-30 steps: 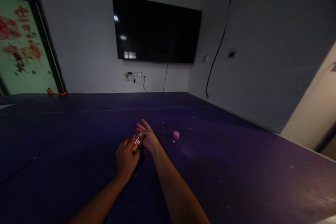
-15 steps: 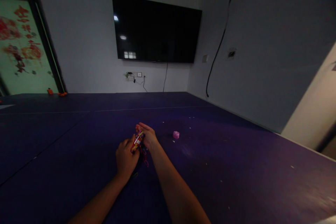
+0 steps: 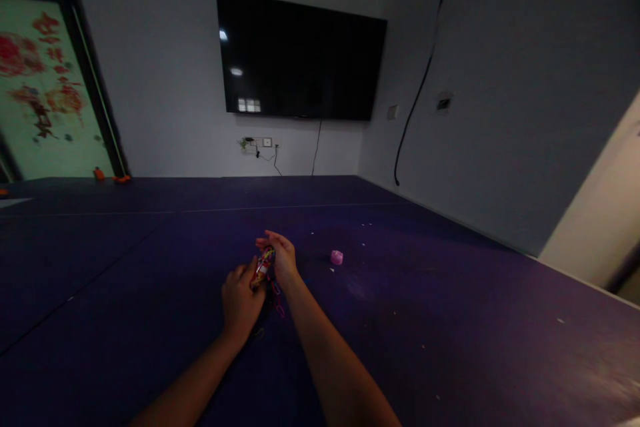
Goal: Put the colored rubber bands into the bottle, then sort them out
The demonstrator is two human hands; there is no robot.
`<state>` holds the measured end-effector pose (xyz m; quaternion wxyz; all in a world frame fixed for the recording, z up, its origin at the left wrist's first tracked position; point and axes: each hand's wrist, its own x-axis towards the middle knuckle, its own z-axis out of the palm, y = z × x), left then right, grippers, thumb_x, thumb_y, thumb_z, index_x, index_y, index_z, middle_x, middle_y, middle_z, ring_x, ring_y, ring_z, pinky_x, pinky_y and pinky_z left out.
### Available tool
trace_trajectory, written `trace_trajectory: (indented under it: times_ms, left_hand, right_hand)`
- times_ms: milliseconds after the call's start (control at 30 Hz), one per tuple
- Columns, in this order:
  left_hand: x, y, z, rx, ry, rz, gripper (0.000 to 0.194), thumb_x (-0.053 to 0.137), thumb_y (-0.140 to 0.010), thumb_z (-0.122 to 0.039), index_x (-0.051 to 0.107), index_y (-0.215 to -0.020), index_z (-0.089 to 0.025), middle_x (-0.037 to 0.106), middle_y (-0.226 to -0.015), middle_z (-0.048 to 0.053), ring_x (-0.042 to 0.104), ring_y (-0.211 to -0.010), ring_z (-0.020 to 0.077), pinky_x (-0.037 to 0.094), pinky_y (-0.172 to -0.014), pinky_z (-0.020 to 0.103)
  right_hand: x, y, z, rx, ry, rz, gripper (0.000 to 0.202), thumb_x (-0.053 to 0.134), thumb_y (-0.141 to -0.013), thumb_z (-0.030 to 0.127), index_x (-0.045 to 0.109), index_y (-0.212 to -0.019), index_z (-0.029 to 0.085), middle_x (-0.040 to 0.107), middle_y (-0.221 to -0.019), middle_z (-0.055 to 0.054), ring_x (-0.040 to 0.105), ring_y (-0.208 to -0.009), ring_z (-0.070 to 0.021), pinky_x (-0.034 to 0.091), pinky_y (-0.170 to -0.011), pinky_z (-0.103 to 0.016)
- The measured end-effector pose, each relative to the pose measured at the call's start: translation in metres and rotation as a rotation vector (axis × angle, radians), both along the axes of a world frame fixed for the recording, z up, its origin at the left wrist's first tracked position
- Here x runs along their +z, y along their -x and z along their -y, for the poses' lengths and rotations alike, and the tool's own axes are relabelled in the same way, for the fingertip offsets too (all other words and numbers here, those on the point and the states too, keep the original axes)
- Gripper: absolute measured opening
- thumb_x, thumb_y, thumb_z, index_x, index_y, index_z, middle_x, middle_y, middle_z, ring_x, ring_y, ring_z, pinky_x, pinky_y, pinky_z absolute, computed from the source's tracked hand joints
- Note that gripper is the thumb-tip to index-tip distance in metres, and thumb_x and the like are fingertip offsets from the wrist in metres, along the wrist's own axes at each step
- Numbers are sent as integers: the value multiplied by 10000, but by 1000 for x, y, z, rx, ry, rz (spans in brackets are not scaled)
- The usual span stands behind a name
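A small clear container with many-coloured contents [image 3: 263, 267] is tilted between my hands. My left hand [image 3: 241, 300] is wrapped round its lower end. Against its upper right side is my right hand [image 3: 281, 259], its fingers stretched out and slightly curved, palm turned to the container. Pink and coloured loops [image 3: 279, 309] lie on the purple surface just below my right hand. A thin dark loop [image 3: 259, 333] is near my left wrist. To the right of my hands sits a small pink round object [image 3: 337, 257].
The wide purple surface [image 3: 400, 280] carries scattered white scraps. Orange objects [image 3: 121, 179] are at its far left by a door frame. A television [image 3: 300, 57] hangs on the back wall, and a black cable [image 3: 414, 103] runs down the right wall.
My right hand has shifted slightly up and left along the container, its fingers still outstretched. My left hand keeps its hold. The whole view has moved very slightly.
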<state>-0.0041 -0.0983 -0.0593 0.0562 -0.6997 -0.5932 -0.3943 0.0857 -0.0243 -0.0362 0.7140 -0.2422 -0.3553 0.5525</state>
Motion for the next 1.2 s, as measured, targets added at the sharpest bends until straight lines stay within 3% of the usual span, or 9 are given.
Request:
trace_trajectory:
  times_ms: [333,500,667,867,1200]
  left_hand:
    - [-3,2,-2,34,-34,34,421,508,-741,-165,586,-1154,-158,607,-916,83,549,-894,247,436,-769,343]
    - [-3,2,-2,29,-53,64,435,514,-737,-184,583,-1166,-168,614,-908,83,553,-887,258,443,-751,358]
    - [-4,2,-3,17,-51,64,436,516,-743,-192,575,-1173,-151,612,-932,90,548,-887,256,442,-774,362]
    - [-4,2,-3,22,-51,28,459,518,-729,-164,562,-1185,-198,607,-960,75,545,-889,247,436,-777,355]
    - [-2,1,2,-34,-157,46,470,518,-734,-174,549,-1202,-207,599,-988,75,534,-923,251,429,-790,359]
  right_hand:
    - [0,1,3,71,-34,137,342,612,-743,448,633,-972,194,717,-737,-58,622,-638,-161,452,-566,-259]
    - [1,-3,2,136,8,168,291,540,-783,290,635,-1041,194,725,-764,-39,582,-617,-124,441,-599,-240]
    - [5,-12,2,234,-2,190,441,469,-679,88,616,-1078,205,723,-794,-6,598,-714,-119,434,-657,-217]
    - [8,-18,0,308,6,92,590,427,-548,-29,592,-1054,226,714,-899,-15,607,-889,-147,440,-658,-216]
    - [16,-35,-5,451,27,33,609,407,-511,-126,591,-1009,172,682,-949,-52,617,-939,-171,455,-702,-253]
